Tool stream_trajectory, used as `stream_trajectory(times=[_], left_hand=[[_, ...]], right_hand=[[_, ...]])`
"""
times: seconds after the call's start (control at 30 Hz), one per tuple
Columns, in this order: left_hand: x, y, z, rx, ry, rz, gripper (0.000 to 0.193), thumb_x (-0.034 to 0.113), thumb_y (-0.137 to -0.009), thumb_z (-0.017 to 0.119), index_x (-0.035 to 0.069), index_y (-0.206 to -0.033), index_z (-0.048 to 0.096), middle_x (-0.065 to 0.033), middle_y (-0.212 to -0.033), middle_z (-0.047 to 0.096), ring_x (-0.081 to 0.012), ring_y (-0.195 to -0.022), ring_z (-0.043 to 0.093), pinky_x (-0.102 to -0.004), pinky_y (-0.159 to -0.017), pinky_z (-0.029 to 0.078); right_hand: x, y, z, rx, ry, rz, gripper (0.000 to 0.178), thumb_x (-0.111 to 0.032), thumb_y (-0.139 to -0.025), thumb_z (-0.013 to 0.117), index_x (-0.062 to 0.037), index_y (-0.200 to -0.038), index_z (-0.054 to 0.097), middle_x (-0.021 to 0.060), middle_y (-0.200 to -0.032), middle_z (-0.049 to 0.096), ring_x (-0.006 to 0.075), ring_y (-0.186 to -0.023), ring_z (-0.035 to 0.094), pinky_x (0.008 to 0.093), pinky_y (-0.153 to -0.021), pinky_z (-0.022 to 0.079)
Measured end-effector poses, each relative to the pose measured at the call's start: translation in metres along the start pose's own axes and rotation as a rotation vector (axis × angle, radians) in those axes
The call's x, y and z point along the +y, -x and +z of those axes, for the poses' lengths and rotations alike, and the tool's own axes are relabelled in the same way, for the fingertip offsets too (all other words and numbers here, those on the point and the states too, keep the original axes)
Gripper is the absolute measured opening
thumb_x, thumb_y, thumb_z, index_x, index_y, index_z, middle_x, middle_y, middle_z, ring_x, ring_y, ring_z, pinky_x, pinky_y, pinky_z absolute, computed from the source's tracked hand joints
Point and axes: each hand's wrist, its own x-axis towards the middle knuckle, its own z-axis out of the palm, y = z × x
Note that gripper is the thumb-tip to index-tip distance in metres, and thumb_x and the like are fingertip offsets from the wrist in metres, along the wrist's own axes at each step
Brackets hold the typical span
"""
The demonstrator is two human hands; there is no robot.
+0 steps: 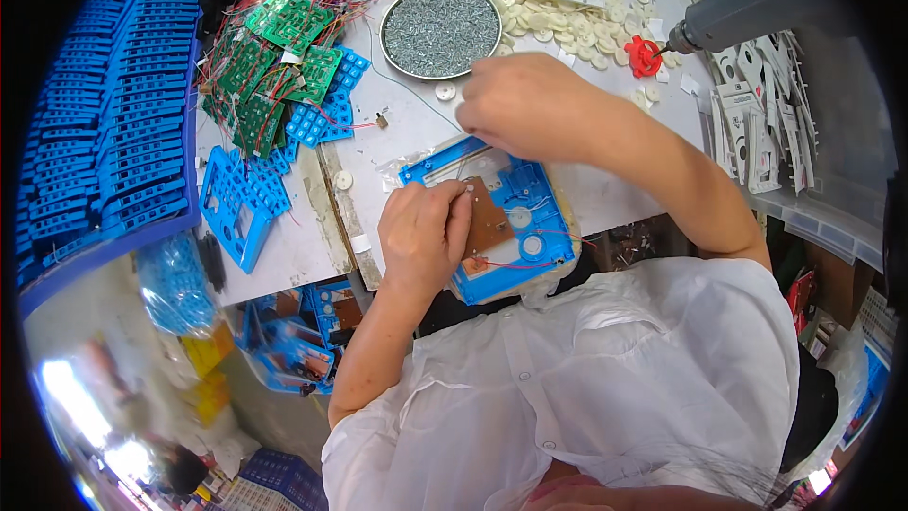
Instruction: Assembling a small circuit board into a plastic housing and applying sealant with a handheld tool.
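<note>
Blue rectangular plastic housing [541,206] is being worked on, near-centre white tabletop [629,191] | left hand [416,232]: grip together over flat brown board [488,216] | right hand [530,104]: grip, cannot tell | snagging is being risked: thin red wires [579,239] overhanging right rim

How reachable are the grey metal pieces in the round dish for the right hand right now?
Likely yes: the right hand is close by the round dish, and the grey metal pieces lie uncovered, with nothing apparent in between. Can't tell whether its fingers are free.
</note>
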Motion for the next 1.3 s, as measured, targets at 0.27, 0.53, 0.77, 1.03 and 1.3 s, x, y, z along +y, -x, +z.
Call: stream_trajectory(times=[0.27,0.53,0.77,1.03,1.3], left_hand=[[-0.003,-0.012,0.003,0.138,0.046,-0.062,0.018,-0.001,-0.080,0.078,0.007,-0.094,0.068,-0.0090,-0.090,0.067,-0.0306,-0.085,0.060,-0.0412,-0.074,0.047],[-0.009,-0.009,0.006,0.054,0.046,-0.086,0.014,0.005,-0.083,0.075,0.009,-0.095,0.068,-0.0059,-0.093,0.068,-0.0295,-0.090,0.060,-0.0417,-0.080,0.044],[-0.012,-0.005,0.010,0.062,0.054,-0.107,0.015,0.006,-0.084,0.075,0.009,-0.096,0.067,-0.0053,-0.093,0.067,-0.0293,-0.089,0.060,-0.0419,-0.079,0.042],[-0.011,-0.005,0.010,0.051,0.034,-0.100,0.013,0.008,-0.086,0.074,0.010,-0.096,0.066,-0.0052,-0.092,0.066,-0.0284,-0.089,0.060,-0.0417,-0.078,0.041],[-0.009,-0.008,0.011,0.069,0.040,-0.109,0.011,0.003,-0.086,0.073,0.009,-0.093,0.066,-0.0068,-0.088,0.066,-0.0303,-0.084,0.058,-0.0424,-0.078,0.043]], right_hand=[[-0.047,0.044,0.006,-0.081,0.191,-0.039,0.008,-0.016,-0.079,0.067,-0.0081,-0.081,0.068,0.0035,-0.085,0.064,0.0216,-0.092,0.060,0.0344,-0.072,0.049],[-0.045,0.024,0.014,0.085,0.268,-0.010,0.007,-0.016,-0.077,0.070,-0.0096,-0.079,0.070,0.0034,-0.084,0.064,0.0212,-0.091,0.060,0.0332,-0.072,0.047],[-0.066,0.029,0.006,-0.162,0.282,-0.065,0.009,-0.015,-0.076,0.069,-0.0080,-0.081,0.068,0.0041,-0.080,0.063,0.0205,-0.086,0.060,0.0328,-0.070,0.047],[-0.048,0.042,0.004,-0.144,-0.039,0.004,0.011,-0.016,-0.077,0.070,-0.0048,-0.074,0.070,0.0118,-0.074,0.068,0.0302,-0.079,0.069,0.0433,-0.070,0.055],[-0.022,0.036,0.003,-0.218,-0.398,-0.040,0.012,-0.018,-0.083,0.070,-0.0077,-0.083,0.076,0.0113,-0.082,0.070,0.0343,-0.086,0.068,0.0449,-0.077,0.056]])
